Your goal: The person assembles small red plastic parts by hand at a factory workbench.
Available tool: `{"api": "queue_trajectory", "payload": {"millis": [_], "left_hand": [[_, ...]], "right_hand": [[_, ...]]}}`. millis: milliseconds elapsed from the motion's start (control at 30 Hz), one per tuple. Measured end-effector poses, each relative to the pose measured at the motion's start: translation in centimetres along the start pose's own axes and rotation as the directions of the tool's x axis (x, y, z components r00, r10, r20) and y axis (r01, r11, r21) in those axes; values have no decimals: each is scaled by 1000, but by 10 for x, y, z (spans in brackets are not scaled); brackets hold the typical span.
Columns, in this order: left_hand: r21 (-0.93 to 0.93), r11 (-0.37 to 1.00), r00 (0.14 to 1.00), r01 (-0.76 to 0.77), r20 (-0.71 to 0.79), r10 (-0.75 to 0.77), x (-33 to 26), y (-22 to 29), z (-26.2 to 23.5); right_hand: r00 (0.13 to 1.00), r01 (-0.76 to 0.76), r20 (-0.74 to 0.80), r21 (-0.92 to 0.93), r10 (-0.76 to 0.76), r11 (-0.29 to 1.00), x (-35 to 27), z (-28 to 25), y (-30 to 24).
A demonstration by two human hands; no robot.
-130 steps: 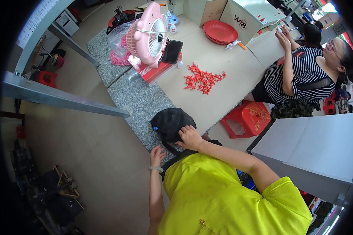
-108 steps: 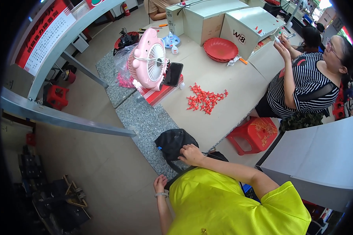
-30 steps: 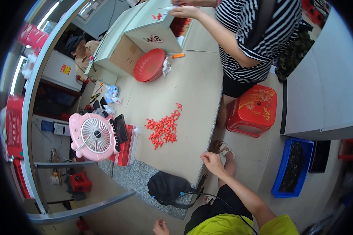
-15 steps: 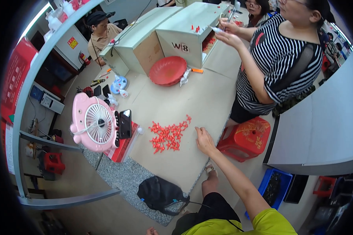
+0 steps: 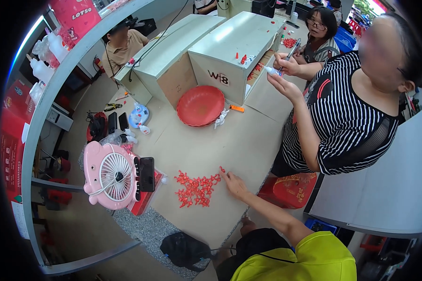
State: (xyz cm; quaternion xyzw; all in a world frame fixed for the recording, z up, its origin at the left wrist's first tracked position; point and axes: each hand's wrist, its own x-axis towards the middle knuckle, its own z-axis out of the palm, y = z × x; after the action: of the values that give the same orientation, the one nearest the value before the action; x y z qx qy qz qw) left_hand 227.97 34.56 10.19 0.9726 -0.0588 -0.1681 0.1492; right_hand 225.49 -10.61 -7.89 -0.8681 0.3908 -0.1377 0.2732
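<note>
Fingers of the right hand [image 5: 235, 183] rest on the table [image 5: 248, 145] at the edge of a loose pile of small red parts [image 5: 196, 189], which lies just to the hand's left. The hand lies flat and partly spread, fingertips touching or nearly touching the nearest red piece; it has nothing gripped that I can see. The left hand is out of view, so nothing can be told of it.

The parts lie scattered, unsorted, in one heap, and none appears set apart, so the work on them looks barely begun, with nearly the whole heap left to handle.

Further left of the pile stands a pink fan [image 5: 111, 176] with a dark phone [image 5: 146, 174] leaning beside it. Beyond the hand, farther up the table, sits a red bowl [image 5: 200, 105] against a pale box [image 5: 234, 49]. To the right of the hand a person in a striped top [image 5: 349, 117] stands by the table, holding a small thing up in both hands. A red stool [image 5: 293, 189] sits just right of the wrist, below the table edge. A black bag [image 5: 185, 250] lies on the floor nearer the body.
</note>
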Motion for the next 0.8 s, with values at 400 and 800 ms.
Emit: {"api": "queue_trajectory", "payload": {"millis": [400, 800], "left_hand": [[-210, 968, 990, 137, -14, -143, 7, 36, 3], [-452, 870, 974, -197, -190, 123, 50, 71, 26]], "right_hand": [[994, 110, 12, -138, -109, 984, 1, 14, -1], [982, 120, 161, -122, -99, 985, 14, -4, -2]]}}
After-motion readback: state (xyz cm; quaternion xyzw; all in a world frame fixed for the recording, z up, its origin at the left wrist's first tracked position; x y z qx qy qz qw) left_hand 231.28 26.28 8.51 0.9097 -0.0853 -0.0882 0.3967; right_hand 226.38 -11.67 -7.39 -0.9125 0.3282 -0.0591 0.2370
